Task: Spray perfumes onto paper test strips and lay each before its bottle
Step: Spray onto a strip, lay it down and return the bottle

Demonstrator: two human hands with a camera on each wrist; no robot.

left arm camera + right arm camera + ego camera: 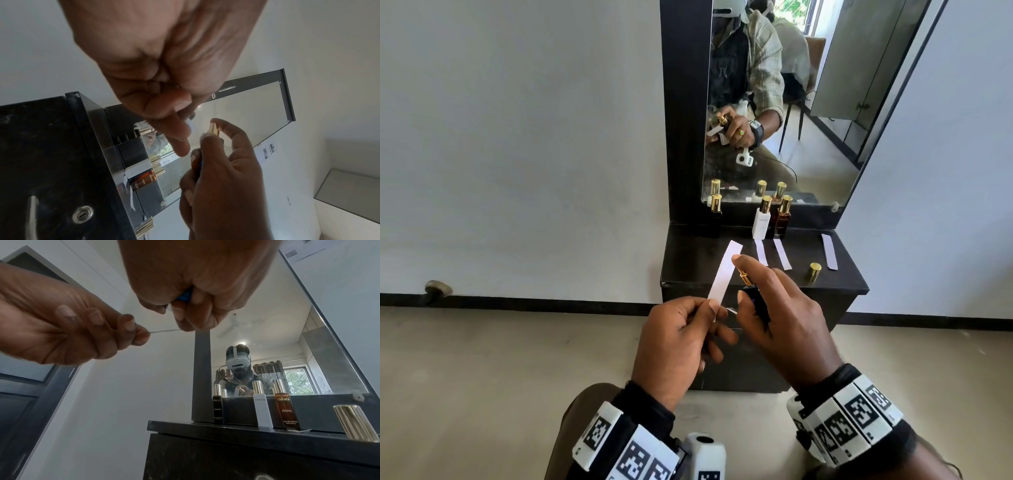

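My left hand (710,306) pinches the lower end of a white paper strip (724,270), which points up and away over the dresser's front edge. Just right of it my right hand (748,287) grips a dark blue perfume bottle (755,299), index finger on top of its gold nozzle (743,277), which faces the strip. In the right wrist view the strip (164,331) appears edge-on and a bit of the blue bottle (185,296) peeks through my fingers. At the back stand a black bottle (715,216), a white bottle (762,221) and an amber bottle (781,217).
Three paper strips lie on the black dresser top (688,260): one before the white bottle (762,253), one before the amber bottle (781,254), one at the far right (829,251). A loose gold cap (814,272) stands near the front edge. A mirror (808,137) rises behind.
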